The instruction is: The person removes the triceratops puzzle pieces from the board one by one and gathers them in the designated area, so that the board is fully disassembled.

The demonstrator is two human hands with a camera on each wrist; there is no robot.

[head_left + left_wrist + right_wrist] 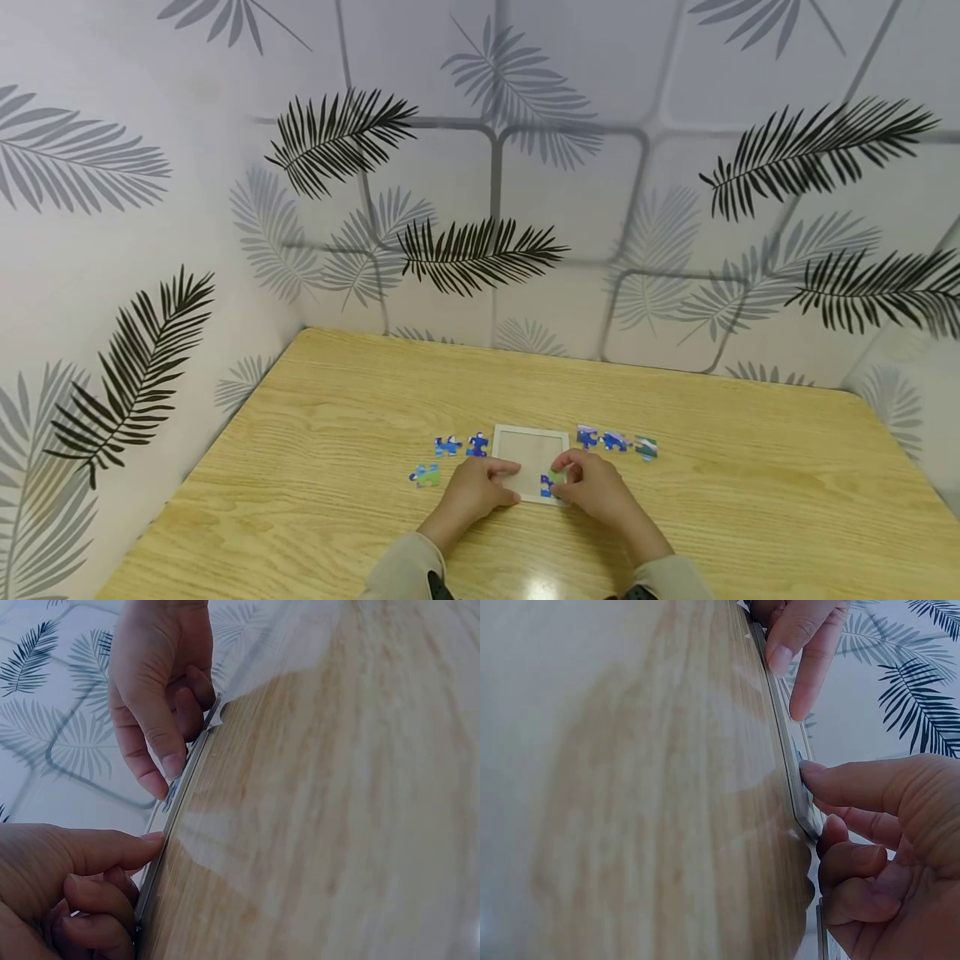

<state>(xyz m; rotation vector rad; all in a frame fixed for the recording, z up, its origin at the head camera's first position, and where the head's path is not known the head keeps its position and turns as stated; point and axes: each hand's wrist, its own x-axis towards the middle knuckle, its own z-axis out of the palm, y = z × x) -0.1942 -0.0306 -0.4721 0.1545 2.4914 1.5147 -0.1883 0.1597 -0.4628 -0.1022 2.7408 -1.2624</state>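
Observation:
A pale square puzzle tray (531, 431) lies on the wooden table in the head view. My left hand (474, 492) holds its near left corner, with the thumb along the near edge and the index finger reaching over the inside. At the tray's near right corner, my right hand (594, 487) pinches a green-and-blue puzzle piece (556, 477) between thumb and index finger. A blue puzzle piece (546, 487) shows beside those fingertips, inside the tray; whether the two are separate is hard to tell. Both wrist views show the thumbs at the tray's near edge.
Left of the tray lie loose puzzle pieces, a blue one (447, 446), a dark blue one (477, 444) and a green-and-blue one (426, 476). Others lie to its right, including a purple-blue one (614, 441) and a green one (646, 447). A leaf-patterned wall (450, 325) borders the table's far edge.

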